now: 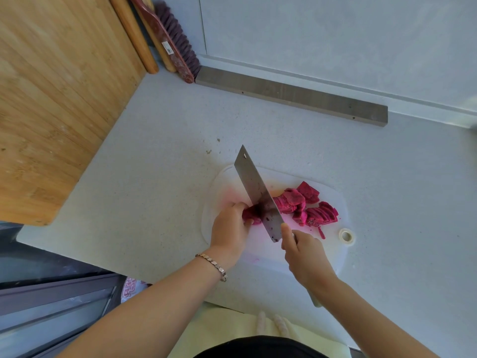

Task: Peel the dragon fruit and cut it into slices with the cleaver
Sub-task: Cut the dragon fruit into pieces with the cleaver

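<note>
Now, cutting board (284,177): dragon fruit (251,215) is being sliced near its left edge, slices (309,208) piled right.
Left hand (228,231): fruit end is being gripped.
Right hand (304,257): cleaver (254,187) handle is being gripped.
Counter (154,164): room is being left all round.

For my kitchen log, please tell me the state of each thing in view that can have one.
left hand: grips the uncut dragon fruit piece
right hand: holds the cleaver, blade down on the fruit
slices: cut, piled on the stained white cutting board
</note>
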A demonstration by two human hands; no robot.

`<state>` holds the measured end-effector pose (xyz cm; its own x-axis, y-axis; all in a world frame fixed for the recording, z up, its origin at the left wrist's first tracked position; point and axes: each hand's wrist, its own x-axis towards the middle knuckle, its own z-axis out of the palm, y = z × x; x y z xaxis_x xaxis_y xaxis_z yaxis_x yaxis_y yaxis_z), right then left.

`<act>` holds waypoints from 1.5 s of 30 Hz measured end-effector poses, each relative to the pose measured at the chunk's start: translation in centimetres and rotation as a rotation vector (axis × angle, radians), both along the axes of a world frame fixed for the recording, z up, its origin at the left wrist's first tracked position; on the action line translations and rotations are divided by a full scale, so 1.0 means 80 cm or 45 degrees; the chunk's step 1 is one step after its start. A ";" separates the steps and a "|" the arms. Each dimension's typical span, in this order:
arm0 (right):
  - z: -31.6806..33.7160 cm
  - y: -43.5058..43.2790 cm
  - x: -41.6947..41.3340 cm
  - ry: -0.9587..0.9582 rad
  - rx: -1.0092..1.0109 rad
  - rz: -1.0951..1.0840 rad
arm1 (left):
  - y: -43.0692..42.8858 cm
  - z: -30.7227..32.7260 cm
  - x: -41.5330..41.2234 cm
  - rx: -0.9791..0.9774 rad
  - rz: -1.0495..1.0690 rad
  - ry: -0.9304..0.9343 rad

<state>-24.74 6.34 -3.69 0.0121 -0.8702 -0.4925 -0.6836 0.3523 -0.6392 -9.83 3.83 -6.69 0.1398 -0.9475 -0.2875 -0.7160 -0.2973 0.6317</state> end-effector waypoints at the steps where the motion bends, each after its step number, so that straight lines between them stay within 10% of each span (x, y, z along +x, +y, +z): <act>1: 0.004 0.001 -0.002 -0.014 -0.007 -0.003 | 0.000 -0.001 0.000 0.006 0.002 -0.007; 45: -0.005 -0.004 0.013 0.052 0.021 0.068 | 0.000 -0.004 0.003 -0.014 0.023 -0.015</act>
